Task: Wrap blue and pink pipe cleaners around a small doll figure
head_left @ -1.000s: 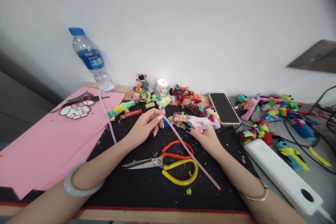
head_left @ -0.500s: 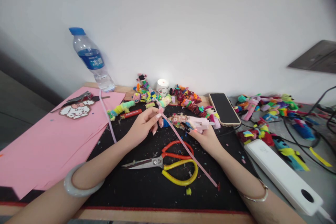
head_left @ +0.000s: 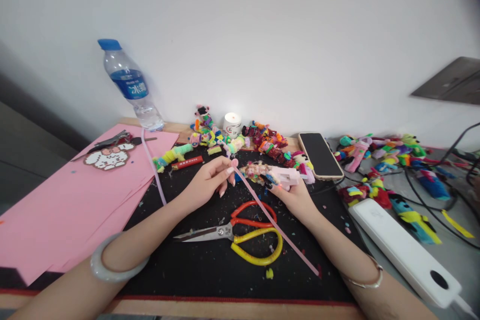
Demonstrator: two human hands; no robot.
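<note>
With twelve o'clock pointing at the wall [head_left: 300,50], the left hand [head_left: 208,177] is pinching the small coiled end [head_left: 234,163] of a pink strip [head_left: 275,225] between thumb and fingertips. The right hand [head_left: 298,200] is wrapping around the grip of a pale-pink hot-glue gun [head_left: 258,172], its barrel crusted with beads; some of its fingers are hiding behind the gun, so their exact hold cannot be told.

The key relation is the coil against the gun's blue front end: the gun is lying along a nine-to-three line, that end facing nine, and the coil is sitting just off it toward eleven. Whether the two are touching in depth cannot be told. The left hand is the one at the coil, while the right is standing farther off at three o'clock from it. The strip's long axis is running from the coil toward half past four, its loose tail passing above the red and yellow handles of the scissors [head_left: 225,231], which are resting on the black mat [head_left: 168,270] at six o'clock from the hands.

Compared with half a second ago, the coil is sitting slightly farther toward four o'clock, and the tail's tip is reaching a little farther that way too; the right hand and gun are looking practically unchanged.
</note>
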